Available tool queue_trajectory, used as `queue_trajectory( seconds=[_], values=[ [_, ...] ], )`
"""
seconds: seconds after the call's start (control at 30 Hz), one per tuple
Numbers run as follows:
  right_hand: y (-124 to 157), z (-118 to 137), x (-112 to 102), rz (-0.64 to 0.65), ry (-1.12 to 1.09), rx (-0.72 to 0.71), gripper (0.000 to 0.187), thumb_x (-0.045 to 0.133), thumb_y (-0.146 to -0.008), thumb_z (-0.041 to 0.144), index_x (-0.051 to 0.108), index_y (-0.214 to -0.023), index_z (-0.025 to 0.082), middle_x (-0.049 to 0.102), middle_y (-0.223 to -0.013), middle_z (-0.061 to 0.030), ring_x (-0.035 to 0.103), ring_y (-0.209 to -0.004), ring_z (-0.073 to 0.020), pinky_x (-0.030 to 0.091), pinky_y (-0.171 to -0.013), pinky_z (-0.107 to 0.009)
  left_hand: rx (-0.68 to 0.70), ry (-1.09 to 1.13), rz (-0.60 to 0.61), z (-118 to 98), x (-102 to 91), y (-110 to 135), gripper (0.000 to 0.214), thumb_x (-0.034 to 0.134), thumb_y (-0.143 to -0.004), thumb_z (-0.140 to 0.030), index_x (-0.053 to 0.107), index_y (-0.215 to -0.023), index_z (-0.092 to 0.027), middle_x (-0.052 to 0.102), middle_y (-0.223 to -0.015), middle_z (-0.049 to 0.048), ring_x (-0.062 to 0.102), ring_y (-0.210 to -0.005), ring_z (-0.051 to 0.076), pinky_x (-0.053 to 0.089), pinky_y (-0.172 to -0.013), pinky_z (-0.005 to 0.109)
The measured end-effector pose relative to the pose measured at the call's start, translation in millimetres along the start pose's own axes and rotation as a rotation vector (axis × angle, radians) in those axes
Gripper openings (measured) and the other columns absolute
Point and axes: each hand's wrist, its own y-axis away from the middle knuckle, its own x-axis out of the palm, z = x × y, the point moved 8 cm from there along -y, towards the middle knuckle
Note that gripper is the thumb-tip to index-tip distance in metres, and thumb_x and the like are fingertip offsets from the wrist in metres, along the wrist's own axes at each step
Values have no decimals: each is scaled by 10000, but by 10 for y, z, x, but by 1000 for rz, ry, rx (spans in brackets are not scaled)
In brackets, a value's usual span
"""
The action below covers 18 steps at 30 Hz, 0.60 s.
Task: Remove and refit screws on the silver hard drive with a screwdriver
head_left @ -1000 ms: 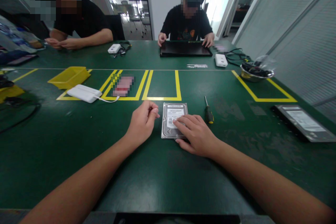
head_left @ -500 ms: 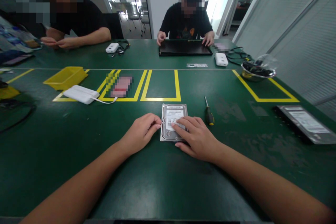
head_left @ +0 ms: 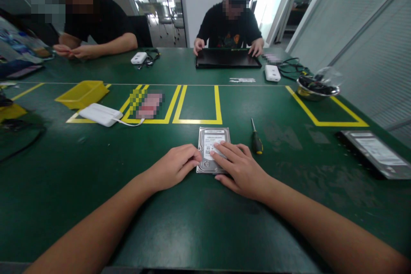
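Note:
A silver hard drive (head_left: 214, 136) with a white label lies flat on the green table. My right hand (head_left: 239, 167) rests across its right half, fingers stretched over the label and thumb by the near edge. At the drive's left edge is my left hand (head_left: 180, 165), with thumb and fingertips pinched together. Anything between those fingertips is hidden or too small to make out. A screwdriver (head_left: 256, 140) with a dark green and yellow handle lies to the right of my right hand, its metal shaft pointing away.
Another hard drive (head_left: 377, 150) lies at right. A metal bowl (head_left: 316, 92) of dark items stands behind it. Left are a yellow tray (head_left: 81, 93), a white power bank (head_left: 100, 114) and a cabled phone (head_left: 150, 105). Two people sit opposite; one holds a black flat panel (head_left: 228, 58).
My left hand has moved slightly right, its fingertips now over the drive's left edge. My right hand stays on the drive. The whole view has shifted a little.

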Motion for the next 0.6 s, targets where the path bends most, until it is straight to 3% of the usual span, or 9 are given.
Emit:
queue_trajectory(
  seconds=[0.6],
  values=[
    [22, -4, 8, 23, 16, -18, 545, 496, -972, 379, 449, -1472, 167, 369, -1580, -158, 342, -1437, -325, 368, -1035, -527, 15, 52, 215, -31, 77, 31, 144, 441, -984, -177, 582, -955, -191, 580, -960, 34, 556, -901, 167, 433, -818, 286]
  ],
)
